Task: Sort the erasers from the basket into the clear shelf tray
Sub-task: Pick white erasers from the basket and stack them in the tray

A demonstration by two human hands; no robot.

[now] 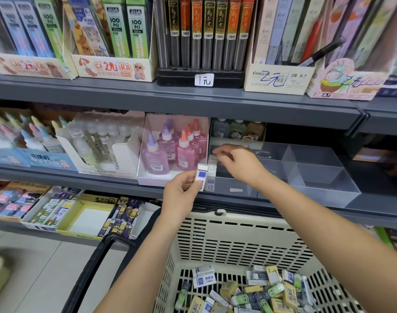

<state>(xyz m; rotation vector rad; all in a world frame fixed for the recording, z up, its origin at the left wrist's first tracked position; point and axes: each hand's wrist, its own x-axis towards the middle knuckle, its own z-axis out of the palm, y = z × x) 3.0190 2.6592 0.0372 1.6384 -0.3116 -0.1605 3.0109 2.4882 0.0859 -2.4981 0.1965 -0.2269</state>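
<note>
Left hand raised before the shelf edge, thumb and fingertips closed in a pinch on the lower half of a white eraser in a blue-printed sleeve. Long axis upright, leaning slightly right, blue square facing the camera.

Just to its right, a row of white erasers standing on end in the front-left compartment of the clear shelf tray.

Right hand reaching over that compartment from the right, fingers loosely bent toward the row, thumb above. Pinching or merely steadying: not to be told from this view.

Nearer hand for the placement is the left. Calls, by judgement, for only a short travel rightward and back over the tray's front wall, the upright axis already matching the row.

Below, a cream plastic basket with a heap of loose erasers — white-and-blue, yellow, green — well apart from both hands.

Legible writing:
- "1元" on the tag of the black lead-tube rack
- "100 PCS" on the green boxes
- "2B 0.7" and "HANSS" on the cream box
- "2元" across the capybara display box
- "可洗的" on the blue glue carton

Print on the held eraser too small to read.
</note>
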